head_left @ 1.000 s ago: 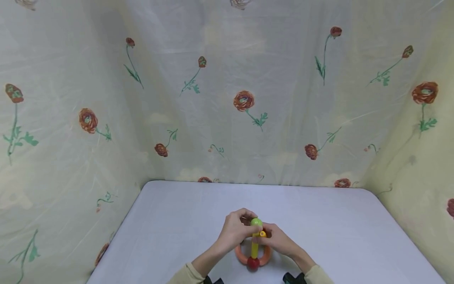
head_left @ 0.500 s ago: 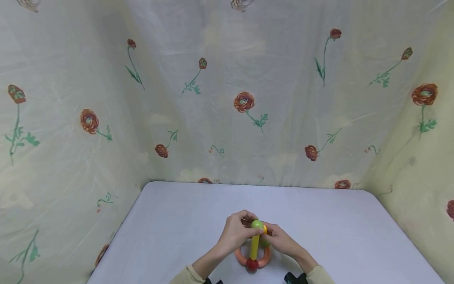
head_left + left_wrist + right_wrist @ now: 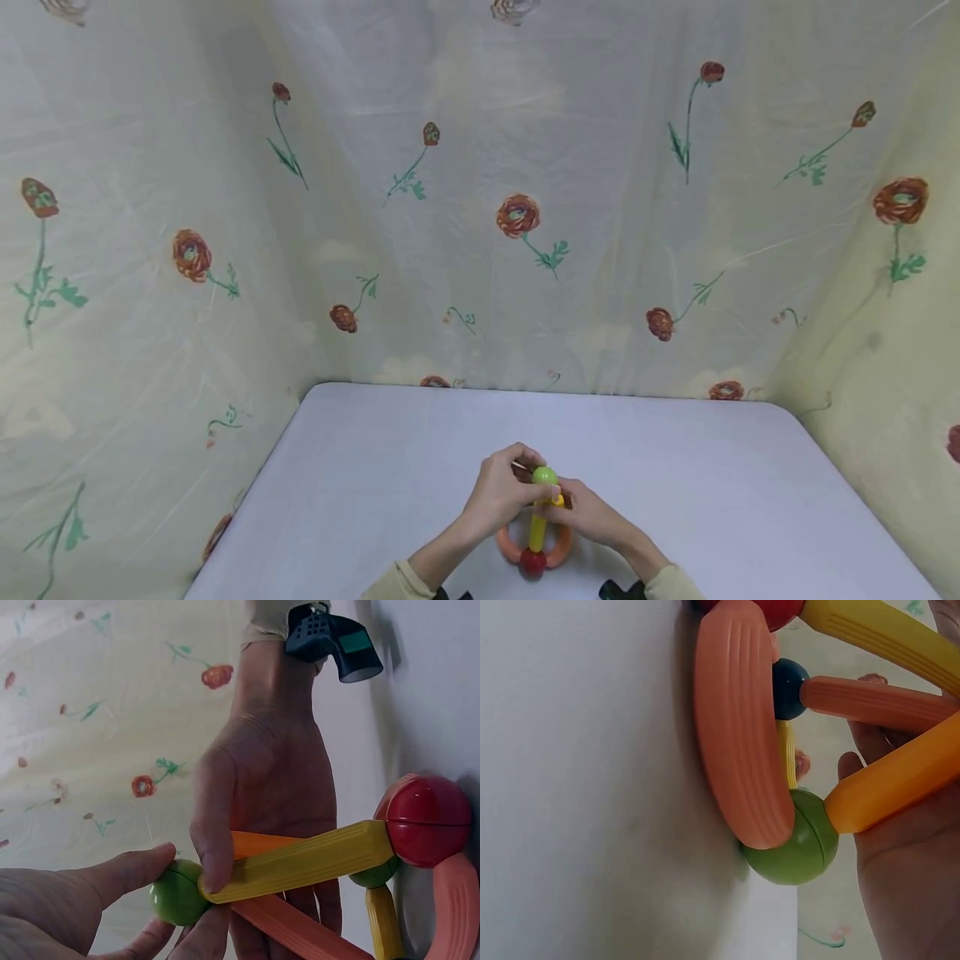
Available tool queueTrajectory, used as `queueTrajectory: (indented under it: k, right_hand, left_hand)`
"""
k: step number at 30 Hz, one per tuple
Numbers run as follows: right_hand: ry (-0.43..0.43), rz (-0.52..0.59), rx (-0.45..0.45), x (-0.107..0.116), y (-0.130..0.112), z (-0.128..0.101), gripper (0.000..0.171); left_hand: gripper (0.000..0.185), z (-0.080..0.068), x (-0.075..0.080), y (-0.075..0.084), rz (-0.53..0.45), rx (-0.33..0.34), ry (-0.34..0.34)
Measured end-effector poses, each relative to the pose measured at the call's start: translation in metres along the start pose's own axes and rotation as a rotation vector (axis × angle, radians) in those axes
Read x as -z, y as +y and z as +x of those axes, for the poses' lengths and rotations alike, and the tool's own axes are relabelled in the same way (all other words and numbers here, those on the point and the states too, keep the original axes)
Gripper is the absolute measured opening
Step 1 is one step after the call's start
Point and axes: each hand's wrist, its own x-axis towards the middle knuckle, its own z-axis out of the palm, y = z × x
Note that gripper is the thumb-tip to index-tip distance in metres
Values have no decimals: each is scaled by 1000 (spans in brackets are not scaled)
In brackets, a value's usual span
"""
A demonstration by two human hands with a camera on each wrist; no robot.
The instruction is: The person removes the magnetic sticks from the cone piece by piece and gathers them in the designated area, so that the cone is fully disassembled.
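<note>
A ball-and-stick toy frame stands on the table, with curved salmon-orange bars (image 3: 739, 727) forming a ring at its base. A red ball (image 3: 533, 563) joins the front of the ring, and a ridged yellow stick (image 3: 315, 859) slants up from it to a light green ball (image 3: 178, 892) at the top. My left hand (image 3: 498, 487) pinches that top ball between thumb and fingers. Beside it, my right hand (image 3: 592, 512) grips the upper ends of the sticks, its thumb on the yellow one. An orange stick (image 3: 896, 780) rises from a lower green ball (image 3: 799, 840) to the right hand.
A white-covered table (image 3: 405, 450) extends around the toy. Floral cloth (image 3: 480, 167) hangs behind it and at both sides. A dark blue ball (image 3: 788, 688) sits at the far part of the ring. Dark wrist devices (image 3: 622, 590) are strapped near the sleeves.
My right hand shifts slightly at the top and covers the lower green ball seen half a second ago. A yellow-orange stick end shows again by its fingers. The left hand keeps its pinch.
</note>
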Motion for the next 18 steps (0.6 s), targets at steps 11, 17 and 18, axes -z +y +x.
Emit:
queueTrajectory:
  k: [11, 17, 18]
  right_hand:
    - [16, -30, -19, -2, 0, -1, 37]
    - [11, -35, -2, -2, 1, 0, 37]
    - [11, -34, 2, -2, 1, 0, 37]
  left_hand:
    - [30, 0, -1, -1, 0, 27, 16]
    - [30, 1, 0, -1, 35, 30, 32]
    - [30, 1, 0, -1, 44, 22, 36]
